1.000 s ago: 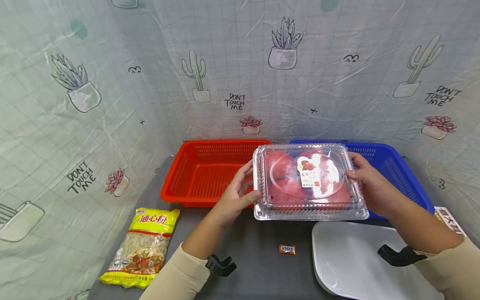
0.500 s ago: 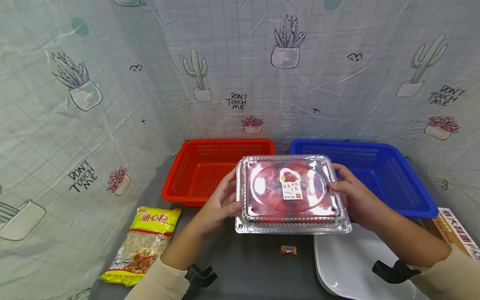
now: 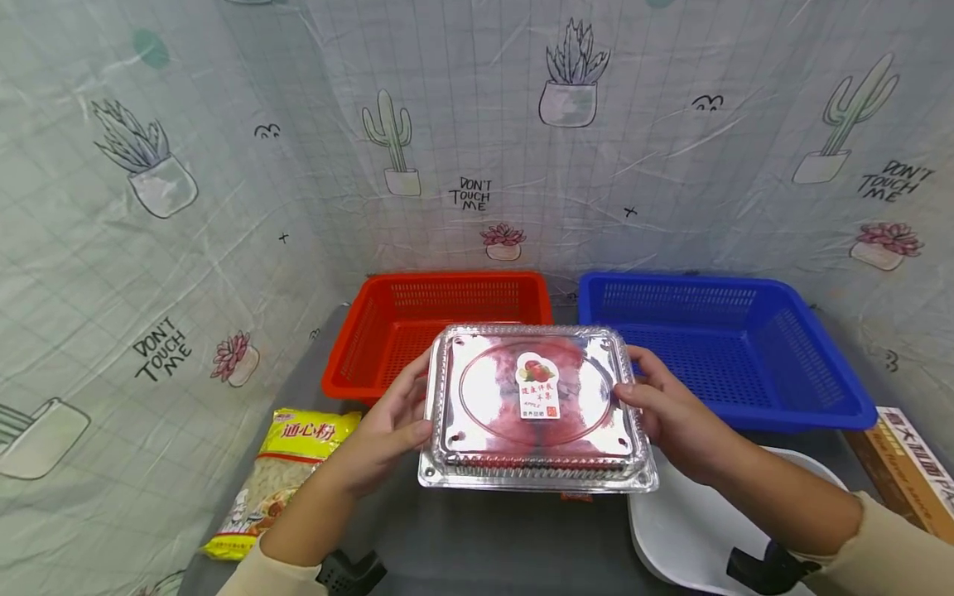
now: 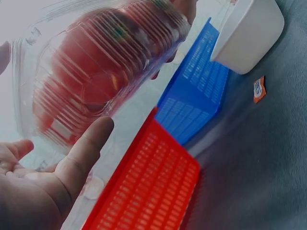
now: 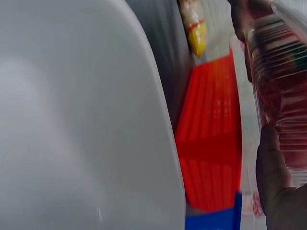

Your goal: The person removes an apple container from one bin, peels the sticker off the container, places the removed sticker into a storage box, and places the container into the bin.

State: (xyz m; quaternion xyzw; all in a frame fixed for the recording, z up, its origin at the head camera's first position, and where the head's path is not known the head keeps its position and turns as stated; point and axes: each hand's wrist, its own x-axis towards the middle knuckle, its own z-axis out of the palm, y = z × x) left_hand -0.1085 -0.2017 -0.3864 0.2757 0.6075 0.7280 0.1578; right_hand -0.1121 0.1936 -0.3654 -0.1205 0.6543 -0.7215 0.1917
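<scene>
Held up between both hands is a clear plastic box of red apples (image 3: 538,393), with a fruit label on its lid. My left hand (image 3: 387,434) grips its left side, thumb on the near-left rim. On the right side, my right hand (image 3: 674,418) holds the edge with the thumb over the lid. From below, the left wrist view shows the ribbed base of the box (image 4: 96,72) and a finger of the left hand (image 4: 57,184) against it. In the right wrist view, the right hand (image 5: 278,187) supports the box at the frame's edge.
Behind the box stand a red basket (image 3: 339,377) and a blue basket (image 3: 805,406). A yellow pasta bag (image 3: 298,434) lies at left. A white basin (image 3: 701,521) sits beneath the right arm, a brown carton (image 3: 902,463) beyond it. An orange-wrapped candy (image 4: 259,89) lies on the grey table.
Both hands have carried the apple box left and nearer to me, lower in the head view. It uncovers the blue basket and now hides most of the candy.
</scene>
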